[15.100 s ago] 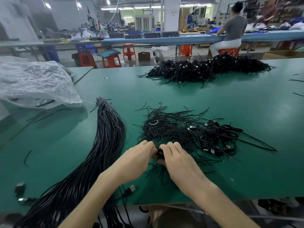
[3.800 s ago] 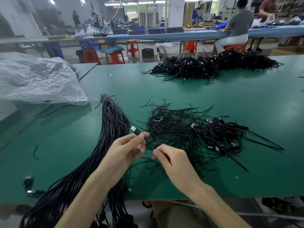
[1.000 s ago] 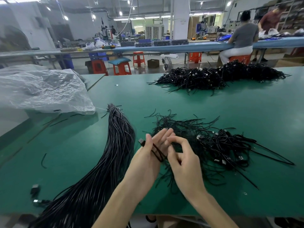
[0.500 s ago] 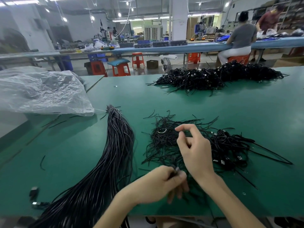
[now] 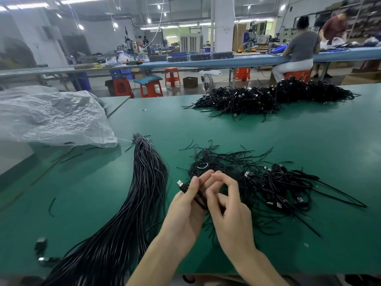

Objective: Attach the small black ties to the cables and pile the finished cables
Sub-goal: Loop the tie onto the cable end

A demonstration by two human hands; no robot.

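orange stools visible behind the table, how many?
5, possibly more hidden: two beyond the table's far edge, one behind them, one further right, one under the seated person.

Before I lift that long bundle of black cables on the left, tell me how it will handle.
The long bundle will probably sag and droop: its strands curve limply across the green table and over the near edge. It looks bound only at its far end, so the loose strands likely splay. With so many cables, expect it to feel heavy and need both hands.

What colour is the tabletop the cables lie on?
Green; the tabletop shows plainly in the head view, under the black cables.
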